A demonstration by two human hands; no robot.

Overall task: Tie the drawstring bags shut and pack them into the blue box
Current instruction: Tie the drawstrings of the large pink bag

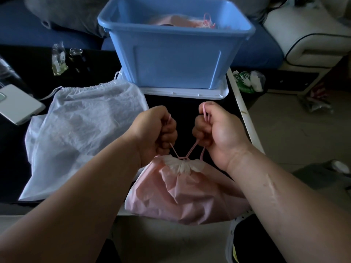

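Dim room, black table: two fists curled tight round thin pink cords.
The left grip and right grip each hold a cord end. Just below and between them sits the crinkled pink plastic bag, its mouth gathered into white pleats. Beyond the grips a smooth rectangular blue box stands on a white lid, with pink bags inside. Left of the left grip lies a flat, translucent white bag.
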